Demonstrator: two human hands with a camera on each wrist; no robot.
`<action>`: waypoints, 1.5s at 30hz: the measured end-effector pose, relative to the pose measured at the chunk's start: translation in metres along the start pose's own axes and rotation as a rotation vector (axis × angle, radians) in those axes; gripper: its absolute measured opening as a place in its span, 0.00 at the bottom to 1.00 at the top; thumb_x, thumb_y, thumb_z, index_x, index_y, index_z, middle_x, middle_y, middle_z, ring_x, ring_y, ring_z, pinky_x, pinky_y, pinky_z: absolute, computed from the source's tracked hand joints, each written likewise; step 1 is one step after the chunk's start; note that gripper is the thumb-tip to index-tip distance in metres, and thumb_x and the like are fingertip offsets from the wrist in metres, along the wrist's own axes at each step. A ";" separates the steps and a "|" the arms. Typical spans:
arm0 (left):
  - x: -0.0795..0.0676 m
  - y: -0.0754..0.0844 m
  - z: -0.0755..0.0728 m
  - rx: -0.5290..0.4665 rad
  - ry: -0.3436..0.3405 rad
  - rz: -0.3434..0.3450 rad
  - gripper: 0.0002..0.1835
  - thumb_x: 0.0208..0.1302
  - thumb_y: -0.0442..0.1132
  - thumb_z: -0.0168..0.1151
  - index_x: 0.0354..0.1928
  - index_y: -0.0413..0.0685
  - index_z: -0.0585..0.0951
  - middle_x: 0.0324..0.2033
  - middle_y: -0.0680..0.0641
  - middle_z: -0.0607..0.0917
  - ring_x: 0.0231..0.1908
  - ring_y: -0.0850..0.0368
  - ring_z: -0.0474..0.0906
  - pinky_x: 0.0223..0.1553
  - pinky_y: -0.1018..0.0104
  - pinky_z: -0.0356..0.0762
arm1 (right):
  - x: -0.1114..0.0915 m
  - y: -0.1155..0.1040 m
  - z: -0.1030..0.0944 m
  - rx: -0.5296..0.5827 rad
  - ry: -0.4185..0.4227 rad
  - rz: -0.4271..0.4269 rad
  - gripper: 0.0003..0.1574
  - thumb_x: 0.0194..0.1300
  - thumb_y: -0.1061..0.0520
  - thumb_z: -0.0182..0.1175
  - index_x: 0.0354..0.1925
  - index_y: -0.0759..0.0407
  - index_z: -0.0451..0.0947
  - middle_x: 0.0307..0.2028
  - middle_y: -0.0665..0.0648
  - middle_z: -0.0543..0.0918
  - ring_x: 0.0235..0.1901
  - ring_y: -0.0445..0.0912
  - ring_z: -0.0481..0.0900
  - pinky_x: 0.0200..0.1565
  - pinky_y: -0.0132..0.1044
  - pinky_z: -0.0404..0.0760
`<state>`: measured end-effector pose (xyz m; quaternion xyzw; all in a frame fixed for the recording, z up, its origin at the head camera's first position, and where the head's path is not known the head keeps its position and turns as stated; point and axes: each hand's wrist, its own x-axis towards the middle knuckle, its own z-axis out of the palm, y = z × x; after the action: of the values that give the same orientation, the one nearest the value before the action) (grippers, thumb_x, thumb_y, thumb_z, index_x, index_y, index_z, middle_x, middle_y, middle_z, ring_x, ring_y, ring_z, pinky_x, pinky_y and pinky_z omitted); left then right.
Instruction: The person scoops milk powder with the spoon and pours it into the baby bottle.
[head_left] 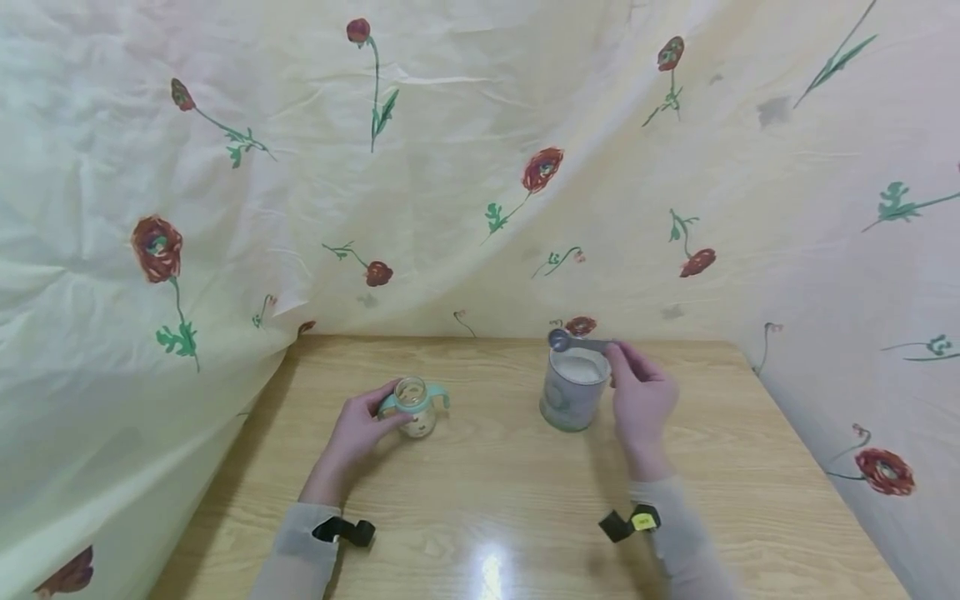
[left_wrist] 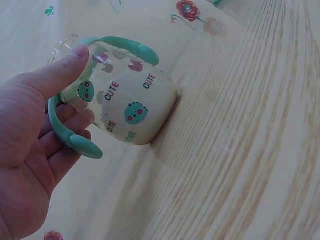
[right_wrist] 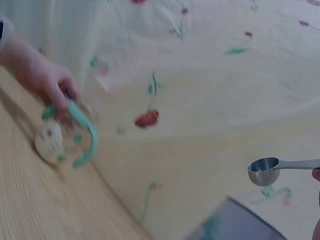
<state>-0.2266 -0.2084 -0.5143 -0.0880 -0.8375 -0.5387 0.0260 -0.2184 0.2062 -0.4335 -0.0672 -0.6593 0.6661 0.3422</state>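
Note:
A clear baby bottle (head_left: 418,423) without a lid stands upright on the table at centre left, with green side handles and cartoon prints. My left hand (head_left: 365,427) grips it around the neck. In the left wrist view, white contents fill the lower part of the bottle (left_wrist: 135,107). To the right, my right hand (head_left: 643,402) pinches a metal measuring spoon (head_left: 583,342) by its handle end. The spoon is level over the rim of an open can (head_left: 572,404) with white powder inside. Bare metal shows inside the spoon's bowl (right_wrist: 263,172) in the right wrist view.
The wooden table (head_left: 480,483) ends at the back against a cream, flower-printed cloth (head_left: 450,192), which also hangs along both sides. Black camera straps sit on both wrists. A gap of table lies between bottle and can.

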 end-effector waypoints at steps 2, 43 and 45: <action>0.000 0.000 0.000 0.009 0.000 -0.002 0.40 0.61 0.47 0.82 0.74 0.46 0.78 0.71 0.41 0.79 0.72 0.41 0.72 0.75 0.47 0.67 | 0.009 0.007 -0.012 -0.067 0.019 -0.094 0.12 0.70 0.57 0.75 0.46 0.65 0.92 0.33 0.47 0.92 0.25 0.35 0.82 0.27 0.22 0.80; -0.018 -0.016 -0.088 0.562 -0.066 0.166 0.53 0.79 0.56 0.61 0.87 0.49 0.37 0.85 0.45 0.26 0.82 0.36 0.19 0.77 0.29 0.20 | 0.062 0.034 -0.093 -1.029 -0.652 -0.326 0.47 0.82 0.31 0.50 0.83 0.57 0.60 0.81 0.76 0.55 0.78 0.78 0.48 0.70 0.83 0.50; -0.022 -0.020 -0.090 0.671 -0.105 0.175 0.52 0.80 0.59 0.57 0.87 0.49 0.37 0.83 0.44 0.21 0.80 0.37 0.11 0.74 0.29 0.11 | 0.057 0.045 -0.103 -1.135 -0.758 -0.294 0.51 0.81 0.27 0.47 0.87 0.51 0.50 0.83 0.76 0.40 0.79 0.79 0.32 0.66 0.89 0.38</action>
<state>-0.2130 -0.3011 -0.4978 -0.1735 -0.9574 -0.2237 0.0562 -0.2227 0.3282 -0.4673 0.0917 -0.9816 0.1429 0.0872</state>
